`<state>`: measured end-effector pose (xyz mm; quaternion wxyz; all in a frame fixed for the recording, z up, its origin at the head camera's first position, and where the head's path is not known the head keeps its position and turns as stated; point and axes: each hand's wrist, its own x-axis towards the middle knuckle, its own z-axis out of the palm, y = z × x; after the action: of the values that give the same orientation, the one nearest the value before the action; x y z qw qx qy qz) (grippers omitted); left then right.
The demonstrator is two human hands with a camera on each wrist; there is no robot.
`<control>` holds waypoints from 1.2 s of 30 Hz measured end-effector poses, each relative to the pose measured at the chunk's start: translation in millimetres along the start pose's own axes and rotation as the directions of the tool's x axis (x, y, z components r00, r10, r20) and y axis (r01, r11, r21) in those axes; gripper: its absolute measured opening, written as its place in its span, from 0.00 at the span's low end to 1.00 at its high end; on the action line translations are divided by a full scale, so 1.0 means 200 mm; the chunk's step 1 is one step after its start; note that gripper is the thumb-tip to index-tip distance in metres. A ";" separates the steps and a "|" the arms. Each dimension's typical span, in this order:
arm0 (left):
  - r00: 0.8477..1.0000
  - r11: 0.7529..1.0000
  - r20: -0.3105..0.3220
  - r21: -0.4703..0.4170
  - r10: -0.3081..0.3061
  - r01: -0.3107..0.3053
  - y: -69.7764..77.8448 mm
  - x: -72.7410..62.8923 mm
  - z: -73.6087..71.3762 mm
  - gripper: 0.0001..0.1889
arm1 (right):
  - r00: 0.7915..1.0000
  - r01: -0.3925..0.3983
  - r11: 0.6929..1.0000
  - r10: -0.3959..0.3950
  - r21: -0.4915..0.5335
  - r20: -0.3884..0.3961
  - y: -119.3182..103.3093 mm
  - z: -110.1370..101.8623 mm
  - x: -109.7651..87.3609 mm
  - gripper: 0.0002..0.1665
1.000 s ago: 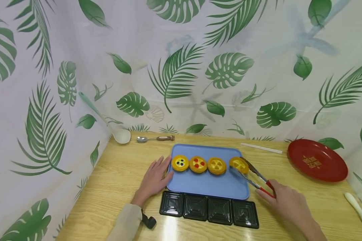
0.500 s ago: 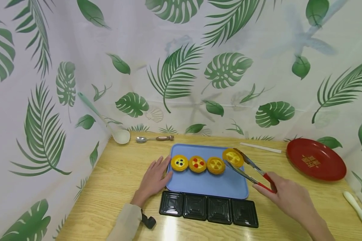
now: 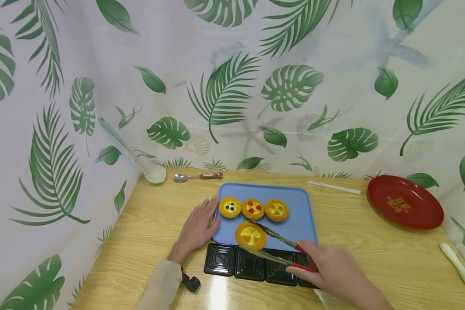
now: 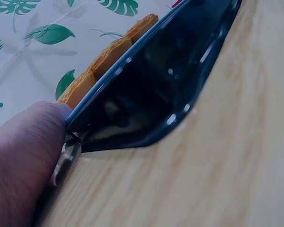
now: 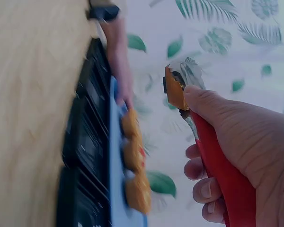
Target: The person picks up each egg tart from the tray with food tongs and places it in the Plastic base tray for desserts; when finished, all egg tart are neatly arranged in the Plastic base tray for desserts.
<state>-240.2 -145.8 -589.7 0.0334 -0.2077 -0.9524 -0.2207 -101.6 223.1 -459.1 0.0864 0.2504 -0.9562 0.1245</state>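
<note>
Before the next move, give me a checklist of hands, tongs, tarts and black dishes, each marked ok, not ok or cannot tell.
1. Tongs gripped by right hand: ok.
2. Held tart lifted off tray: ok.
3. Left hand touching tray edge: ok.
4. Other three tarts on tray: ok, in a row.
5. All four black dishes in full view: not ok; tongs and right hand cover parts.
6. Pinch on held tart firm: cannot tell.

I'm seeing a kitchen-like setting: a ladle (image 3: pixel 155 174) is leaning against leaf-print cloth (image 3: pixel 236 146) hanging behind a wooden table (image 3: pixel 128 241)
</note>
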 end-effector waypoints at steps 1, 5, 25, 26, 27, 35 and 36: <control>1.000 1.000 -0.008 0.004 0.006 -0.006 0.00 0.00 0.00 0.37 | 1.000 0.012 1.000 -0.012 0.002 0.019 -0.02 0.01 0.00 0.23; 0.999 1.000 -0.032 0.002 0.019 -0.019 0.00 -0.01 0.01 0.37 | 0.996 0.048 0.999 -0.049 0.011 0.079 -0.08 0.08 0.02 0.27; 1.000 0.999 0.016 0.034 -0.006 0.006 0.00 0.00 0.01 0.37 | 0.958 0.086 0.993 -0.103 0.075 0.269 -0.17 0.29 0.15 0.35; 1.000 0.999 0.015 0.032 -0.006 0.006 0.00 0.00 0.01 0.36 | 0.958 0.084 0.994 -0.100 0.069 0.268 -0.18 0.30 0.16 0.35; 1.000 0.999 0.015 0.032 -0.006 0.006 0.00 0.00 0.01 0.36 | 0.959 0.084 0.995 -0.097 0.062 0.267 -0.18 0.30 0.16 0.35; 1.000 0.999 0.014 0.042 -0.011 0.011 0.00 0.00 0.01 0.36 | 0.969 0.102 0.995 -0.100 0.004 0.227 -0.19 0.33 0.16 0.36; 1.000 0.999 0.014 0.044 -0.013 0.012 0.00 0.00 0.01 0.36 | 0.969 0.104 0.995 -0.100 -0.003 0.224 -0.19 0.33 0.16 0.36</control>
<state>-240.9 -144.9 -591.9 0.0299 -0.2025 -0.9585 -0.1984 -117.4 157.9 -507.8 -0.0137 0.3110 -0.9466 0.0838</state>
